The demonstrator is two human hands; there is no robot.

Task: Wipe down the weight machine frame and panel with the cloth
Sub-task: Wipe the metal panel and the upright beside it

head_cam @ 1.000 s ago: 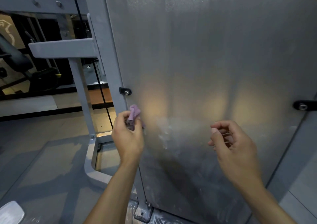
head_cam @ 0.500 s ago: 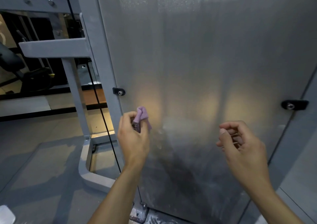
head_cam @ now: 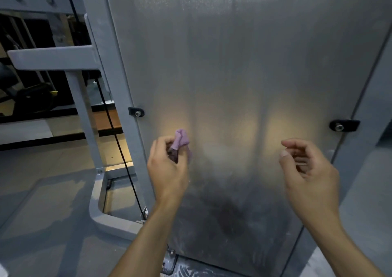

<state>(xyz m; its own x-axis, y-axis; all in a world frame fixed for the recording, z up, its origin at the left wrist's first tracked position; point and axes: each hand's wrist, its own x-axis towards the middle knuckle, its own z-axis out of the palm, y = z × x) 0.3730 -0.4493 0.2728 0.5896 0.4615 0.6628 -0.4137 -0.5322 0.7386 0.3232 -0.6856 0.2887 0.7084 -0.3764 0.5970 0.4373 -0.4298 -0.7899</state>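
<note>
Fingers of left hand curled around a bunched purple cloth, thumb side clamping it; a tuft pokes out above the knuckles. Cloth sits at the panel face, near its left edge, just below and right of the left black bracket; actual contact with the metal can't be confirmed from this angle. Right hand held in front of the panel's right half, holding nothing, fingers loosely curled with thumb and index apart, palm turned toward the left. Can't tell if it touches the surface. Panel is brushed grey metal, upright, with warm light patches across its middle and a darker smudged zone plus pale streaks toward the bottom edge. Second black bracket with a bolt on the right edge, level with the right hand's fingertips or slightly above. Frame, grey painted steel, runs up the panel's left edge; a crossbar sticks out to the left, with a post dropping to a curved base rail on the floor. Black cable runs diagonally down just left of the frame upright. Grey floor at lower left, dark gym gear blurred in the far left background.
</note>
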